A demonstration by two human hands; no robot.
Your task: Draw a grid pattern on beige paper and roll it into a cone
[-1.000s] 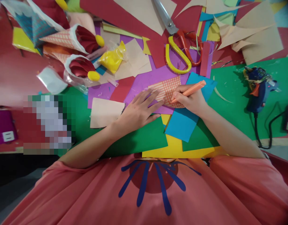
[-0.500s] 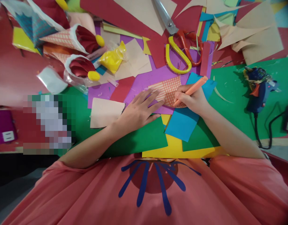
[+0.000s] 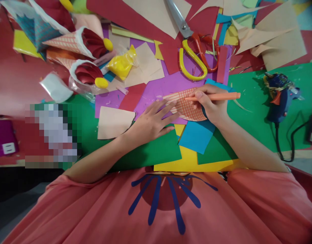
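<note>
A cream paper piece (image 3: 188, 105) with an orange grid drawn on it lies on purple paper (image 3: 156, 86) in front of me. My right hand (image 3: 209, 101) is closed around an orange marker (image 3: 222, 96), its tip at the grid lines and its back end pointing right. Flat, with fingers spread, my left hand (image 3: 154, 120) rests on the left end of the gridded piece. Blue paper (image 3: 198, 135) shows just below that piece. A plain cream piece (image 3: 115, 122) lies to the left of my left hand.
Large scissors (image 3: 187, 44) with yellow and red handles lie beyond my hands. Finished paper cones (image 3: 69, 44) and a yellow wrapped bundle (image 3: 123, 62) are at the upper left. A blue glue gun (image 3: 280, 101) with its cord is on green paper (image 3: 257, 125) at right.
My right hand has shifted slightly up and right, and the marker has swung from a slant to nearly level. The gridded piece has turned a little, its right end lower.
</note>
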